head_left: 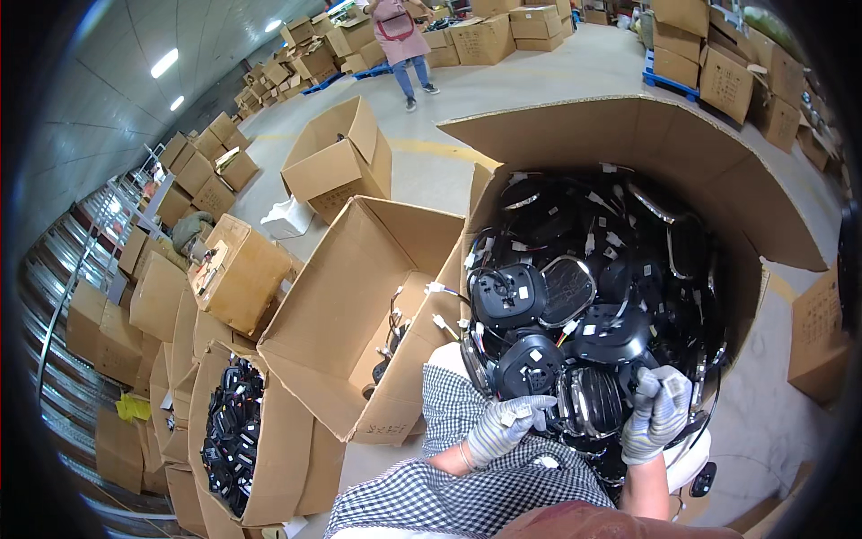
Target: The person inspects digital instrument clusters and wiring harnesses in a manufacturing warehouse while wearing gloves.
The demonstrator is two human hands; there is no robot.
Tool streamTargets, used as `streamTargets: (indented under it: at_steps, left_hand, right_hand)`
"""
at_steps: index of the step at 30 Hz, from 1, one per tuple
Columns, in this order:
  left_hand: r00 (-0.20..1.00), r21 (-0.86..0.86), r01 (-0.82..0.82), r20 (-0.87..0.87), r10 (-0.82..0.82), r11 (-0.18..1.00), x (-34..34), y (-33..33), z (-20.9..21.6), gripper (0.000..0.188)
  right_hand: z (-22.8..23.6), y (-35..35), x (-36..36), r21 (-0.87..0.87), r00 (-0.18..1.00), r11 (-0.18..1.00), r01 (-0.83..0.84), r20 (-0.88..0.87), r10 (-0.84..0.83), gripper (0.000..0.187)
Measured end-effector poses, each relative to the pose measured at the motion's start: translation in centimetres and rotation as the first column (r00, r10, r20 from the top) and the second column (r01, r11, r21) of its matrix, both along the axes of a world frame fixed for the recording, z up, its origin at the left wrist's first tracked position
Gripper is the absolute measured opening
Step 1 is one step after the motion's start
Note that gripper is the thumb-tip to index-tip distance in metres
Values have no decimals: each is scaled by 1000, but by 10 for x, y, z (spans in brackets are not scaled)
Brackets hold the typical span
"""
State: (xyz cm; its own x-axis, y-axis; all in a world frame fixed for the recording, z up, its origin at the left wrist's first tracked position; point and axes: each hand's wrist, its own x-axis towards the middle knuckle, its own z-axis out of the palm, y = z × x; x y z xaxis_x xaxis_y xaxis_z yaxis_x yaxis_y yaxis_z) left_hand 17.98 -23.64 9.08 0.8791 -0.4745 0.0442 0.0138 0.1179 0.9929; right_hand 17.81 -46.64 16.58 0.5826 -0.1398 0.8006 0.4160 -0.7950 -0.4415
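In the big carton (718,180), both gloved hands' fingers closed on one black part (588,400) (details indistinct).

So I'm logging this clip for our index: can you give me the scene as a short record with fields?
setting: warehouse floor with stacked cardboard boxes
left hand: gloved, on a black round part
right hand: gloved, gripping a black part with a chrome-rimmed grille
big carton: heaped with black parts
open box: nearly empty
other person: standing far off
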Motion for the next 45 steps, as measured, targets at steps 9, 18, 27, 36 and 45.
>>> streamTargets:
  at_steps: [9, 18, 27, 36, 45]
  left_hand:
    - [879, 86, -282, 421, 222, 955, -2, 0, 12, 58]
    - [999, -261, -45, -34, 37, 964, -5, -6, 25, 52]
    - [984, 135, -173, 74, 164, 976, 4, 3, 26, 26]
    - [699, 268, -341, 713, 52, 901, 1, 2, 12, 50]
    - [500, 296, -292, 858, -119, 909, -7, 16, 7, 49]
  right_hand:
    - [-15, 54, 2, -147, 816, 841, -521, -377, 439, 9]
    - [-27, 60, -11, 51, 708, 814, -579, -463, 533, 14]
    - [5, 35, -22, 871, 251, 489, 37, -482, 839, 35]
    - [-7, 41, -35, 934, 249, 227, 277, -298, 921, 38]
    - [-5, 39, -53, 884, 94, 386, 262, -422, 902, 35]
